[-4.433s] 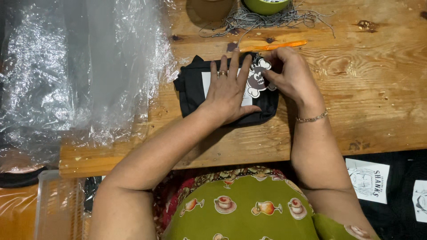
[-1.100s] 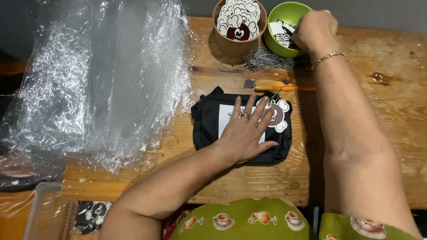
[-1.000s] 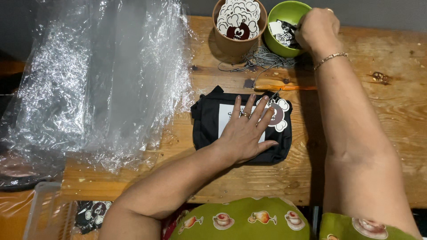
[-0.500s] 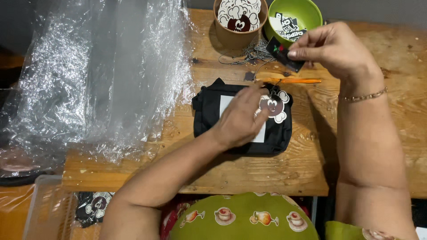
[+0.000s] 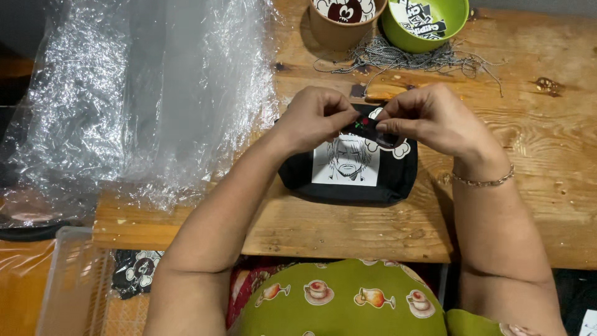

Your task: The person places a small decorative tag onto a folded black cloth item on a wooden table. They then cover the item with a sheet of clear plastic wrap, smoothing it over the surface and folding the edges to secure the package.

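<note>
A folded black garment (image 5: 348, 177) with a white printed panel showing a drawn face lies on the wooden table (image 5: 373, 230). Just above it my left hand (image 5: 314, 118) and my right hand (image 5: 429, 118) meet, both pinching a small dark card tag (image 5: 370, 127) between thumb and fingers. A white skull-shaped sticker (image 5: 398, 149) peeks out on the garment under my right hand. I wear a thin bracelet on the right wrist.
A brown cup (image 5: 342, 22) and a green bowl (image 5: 426, 22), both with printed tags inside, stand at the far edge beside a tangle of grey string (image 5: 404, 59). Crumpled clear plastic bags (image 5: 137, 93) cover the left. A clear bin (image 5: 68, 286) sits lower left.
My right hand came back from the green bowl with a small dark tag. My left hand lifted off the garment and joined it, so both now hold the tag.
</note>
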